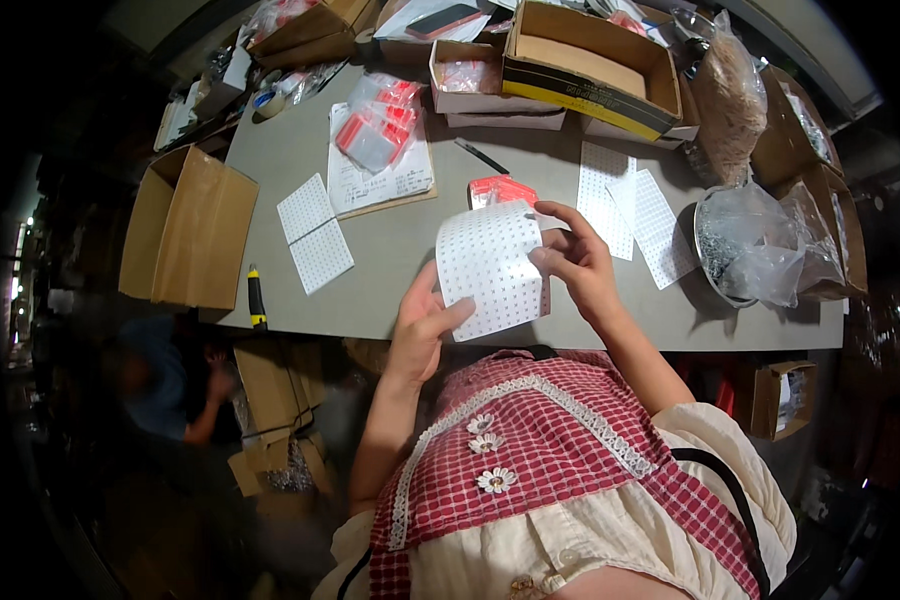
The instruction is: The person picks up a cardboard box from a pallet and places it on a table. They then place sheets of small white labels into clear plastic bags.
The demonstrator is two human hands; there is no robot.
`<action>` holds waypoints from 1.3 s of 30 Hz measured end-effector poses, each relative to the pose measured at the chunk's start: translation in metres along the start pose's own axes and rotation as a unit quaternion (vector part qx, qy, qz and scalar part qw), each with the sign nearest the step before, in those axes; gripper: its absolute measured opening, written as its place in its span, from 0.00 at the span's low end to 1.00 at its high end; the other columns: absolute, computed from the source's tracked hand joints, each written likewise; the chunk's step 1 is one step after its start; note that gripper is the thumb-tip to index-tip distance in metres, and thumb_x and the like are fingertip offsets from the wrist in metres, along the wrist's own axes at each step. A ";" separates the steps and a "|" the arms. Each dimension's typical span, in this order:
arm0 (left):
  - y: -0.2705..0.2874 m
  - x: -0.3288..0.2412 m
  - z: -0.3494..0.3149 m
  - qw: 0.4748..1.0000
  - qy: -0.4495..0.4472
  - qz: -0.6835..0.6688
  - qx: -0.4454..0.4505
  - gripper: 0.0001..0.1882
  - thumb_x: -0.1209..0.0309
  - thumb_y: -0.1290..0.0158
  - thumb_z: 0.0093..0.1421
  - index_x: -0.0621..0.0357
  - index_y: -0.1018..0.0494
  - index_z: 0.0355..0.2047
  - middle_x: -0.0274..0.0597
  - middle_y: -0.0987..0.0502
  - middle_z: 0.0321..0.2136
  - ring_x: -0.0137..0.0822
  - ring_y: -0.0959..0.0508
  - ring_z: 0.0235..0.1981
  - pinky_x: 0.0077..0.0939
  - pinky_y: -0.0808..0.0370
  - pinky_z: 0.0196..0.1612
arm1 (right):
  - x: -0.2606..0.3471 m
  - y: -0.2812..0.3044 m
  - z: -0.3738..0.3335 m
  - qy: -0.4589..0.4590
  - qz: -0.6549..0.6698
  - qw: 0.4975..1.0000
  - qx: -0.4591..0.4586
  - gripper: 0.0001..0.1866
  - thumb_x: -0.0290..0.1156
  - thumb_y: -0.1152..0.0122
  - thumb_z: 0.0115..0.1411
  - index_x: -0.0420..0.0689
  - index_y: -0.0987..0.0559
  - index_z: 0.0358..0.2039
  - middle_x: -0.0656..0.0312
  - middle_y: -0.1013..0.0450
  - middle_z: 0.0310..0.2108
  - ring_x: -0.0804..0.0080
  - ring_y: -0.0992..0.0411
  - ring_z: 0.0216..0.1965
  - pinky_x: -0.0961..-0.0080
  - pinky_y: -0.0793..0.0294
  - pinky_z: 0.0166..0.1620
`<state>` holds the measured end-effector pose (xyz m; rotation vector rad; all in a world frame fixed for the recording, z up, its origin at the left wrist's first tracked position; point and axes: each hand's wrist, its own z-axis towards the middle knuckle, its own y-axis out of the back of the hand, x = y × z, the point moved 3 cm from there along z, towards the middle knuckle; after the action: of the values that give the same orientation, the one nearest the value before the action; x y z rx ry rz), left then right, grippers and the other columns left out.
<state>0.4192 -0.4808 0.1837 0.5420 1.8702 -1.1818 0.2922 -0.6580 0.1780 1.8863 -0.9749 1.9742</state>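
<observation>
A curved white label sheet (492,262), covered with rows of small dark marks, is held up between my hands over the near side of the table. My left hand (420,328) grips its lower left edge, thumb on the front. At its right edge my right hand (582,258) pinches with thumb and index finger, where a pale corner or strip sticks out by the fingers. Just behind the sheet lie red-and-clear plastic bags (500,188), partly hidden. Similar label sheets rest on the table, a pair on the left (315,235) and several overlapping on the right (607,185).
A clipboard with written paper (390,190) carries more red-edged bags (378,125). Nearby are a pen (482,157), a yellow-black cutter (257,298), an open carton (190,228) and a bowl of small metal parts (715,255). Boxes (590,65) line the back. Another person (160,375) is at lower left.
</observation>
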 end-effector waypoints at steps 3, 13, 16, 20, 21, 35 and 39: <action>-0.014 0.018 -0.008 0.999 -0.010 0.025 -0.042 0.37 0.80 0.46 0.58 0.68 0.46 0.67 0.53 0.26 0.55 0.40 0.24 0.55 0.35 0.29 0.60 | -0.007 0.021 -0.006 -0.006 0.015 0.999 0.032 0.33 0.17 0.38 0.57 0.41 0.35 0.64 0.64 0.24 0.37 0.82 0.28 0.36 0.82 0.28 0.42; -0.045 0.033 -0.044 0.987 -0.047 0.080 -0.132 0.39 0.78 0.46 0.55 0.68 0.46 0.67 0.54 0.24 0.53 0.40 0.24 0.56 0.35 0.34 0.63 | 0.002 0.037 -0.019 0.036 -0.029 0.974 0.221 0.43 0.17 0.44 0.49 0.44 0.41 0.69 0.56 0.34 0.62 0.66 0.32 0.60 0.68 0.32 0.60; -0.040 0.022 -0.043 0.981 -0.082 0.054 -0.165 0.36 0.76 0.45 0.56 0.71 0.42 0.65 0.53 0.23 0.52 0.40 0.24 0.55 0.32 0.37 0.64 | 0.010 0.037 -0.017 0.027 -0.069 0.964 0.256 0.46 0.18 0.45 0.48 0.45 0.44 0.70 0.56 0.34 0.62 0.66 0.33 0.60 0.69 0.33 0.59; -0.019 0.024 -0.033 0.977 -0.096 0.010 -0.188 0.30 0.80 0.48 0.61 0.70 0.40 0.63 0.50 0.22 0.51 0.35 0.23 0.53 0.27 0.32 0.59 | 0.015 0.036 -0.024 -0.016 -0.091 0.965 0.246 0.46 0.20 0.40 0.49 0.45 0.44 0.71 0.54 0.31 0.58 0.67 0.32 0.58 0.69 0.33 0.59; -0.013 0.026 -0.028 0.976 -0.095 -0.011 -0.194 0.29 0.81 0.49 0.62 0.69 0.39 0.63 0.48 0.22 0.50 0.34 0.23 0.52 0.25 0.31 0.57 | 0.013 0.039 -0.025 -0.026 -0.106 0.966 0.236 0.46 0.22 0.38 0.50 0.44 0.43 0.70 0.53 0.31 0.58 0.67 0.32 0.58 0.69 0.33 0.59; 0.053 -0.010 0.013 0.987 -0.079 -0.090 -0.107 0.25 0.74 0.50 0.59 0.68 0.33 0.58 0.50 0.25 0.53 0.38 0.24 0.52 0.32 0.28 0.54 | 0.010 0.055 -0.009 0.029 0.054 0.993 -0.099 0.12 0.33 0.36 0.59 0.39 0.18 0.40 0.64 0.22 0.36 0.78 0.27 0.39 0.77 0.32 0.48; 0.074 -0.038 0.018 0.963 -0.150 0.161 -0.158 0.28 0.71 0.46 0.57 0.68 0.33 0.58 0.51 0.27 0.57 0.42 0.27 0.57 0.35 0.35 0.60 | 0.036 0.035 -0.005 0.076 0.012 0.995 -0.059 0.11 0.34 0.37 0.61 0.40 0.19 0.39 0.67 0.24 0.35 0.79 0.29 0.39 0.79 0.33 0.47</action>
<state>0.5011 -0.4602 0.1731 0.4386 1.5932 -0.6909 0.2627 -0.6911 0.2025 1.6444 -1.0501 1.9918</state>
